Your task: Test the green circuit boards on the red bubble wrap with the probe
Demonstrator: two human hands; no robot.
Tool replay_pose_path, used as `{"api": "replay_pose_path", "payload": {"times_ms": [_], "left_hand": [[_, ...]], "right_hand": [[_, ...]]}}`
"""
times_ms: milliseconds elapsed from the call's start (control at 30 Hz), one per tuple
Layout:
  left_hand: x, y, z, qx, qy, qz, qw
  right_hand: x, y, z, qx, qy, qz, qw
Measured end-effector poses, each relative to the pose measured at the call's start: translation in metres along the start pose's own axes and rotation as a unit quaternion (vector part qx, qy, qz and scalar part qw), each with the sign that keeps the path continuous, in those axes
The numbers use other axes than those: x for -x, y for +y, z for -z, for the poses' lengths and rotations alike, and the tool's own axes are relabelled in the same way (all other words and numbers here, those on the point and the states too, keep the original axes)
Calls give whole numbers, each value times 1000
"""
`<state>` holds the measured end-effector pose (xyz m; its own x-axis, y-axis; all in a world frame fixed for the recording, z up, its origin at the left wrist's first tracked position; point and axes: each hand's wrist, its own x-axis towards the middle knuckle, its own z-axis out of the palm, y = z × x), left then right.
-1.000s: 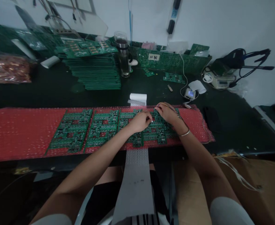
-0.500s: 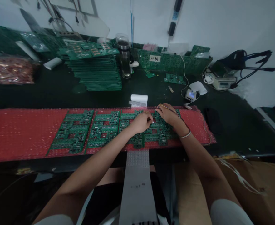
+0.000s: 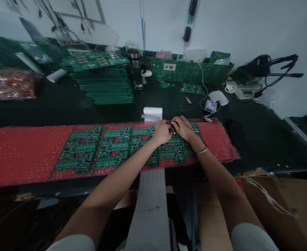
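My left hand [image 3: 163, 133] and my right hand [image 3: 183, 129] meet, fingertips almost touching, over a green circuit board panel [image 3: 169, 154]. The fingers of both hands are bent and pinched together; anything between them is too small or hidden to name. A thin cable runs along the back of my right hand, and a metal bangle [image 3: 201, 150] circles that wrist. To the left lie more populated panels, such as one circuit board panel [image 3: 77, 150] at the far end of the row. All rest on a red bubble-wrap sheet [image 3: 25, 150].
A perforated pale strip [image 3: 151, 202] hangs from the table's front edge toward my lap; a white roll [image 3: 153, 111] lies behind the wrap. Further back stand a tall stack of green boards [image 3: 108, 83], a flask [image 3: 136, 68], a small display device [image 3: 211, 105] and a scale [image 3: 247, 92].
My left hand has moved right and slightly up to meet my right hand. My right hand's fingers have closed in toward it. The view has shifted a little.
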<state>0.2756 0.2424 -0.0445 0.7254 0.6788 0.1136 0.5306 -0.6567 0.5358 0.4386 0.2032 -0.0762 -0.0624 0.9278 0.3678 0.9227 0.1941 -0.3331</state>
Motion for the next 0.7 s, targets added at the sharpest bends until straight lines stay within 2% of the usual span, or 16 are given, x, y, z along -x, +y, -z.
{"api": "replay_pose_path", "payload": {"times_ms": [200,367,467,600,700], "left_hand": [[1,3,-4,-30,7,12,999],[8,8,-7,-64,41,22,997],[19,7,-4,-71,46,-25,996],[36,4,4,-116,-3,-135,984],[42,5,9,-143,-29,-147,978]], "right_hand": [[-1,-3,0,-5,4,-6,1000],[0,-2,0,-2,3,-6,1000],[0,-1,-1,-9,9,-6,1000],[-1,-3,-3,-16,20,-4,1000],[-2,-8,6,-14,32,-4,999]]}}
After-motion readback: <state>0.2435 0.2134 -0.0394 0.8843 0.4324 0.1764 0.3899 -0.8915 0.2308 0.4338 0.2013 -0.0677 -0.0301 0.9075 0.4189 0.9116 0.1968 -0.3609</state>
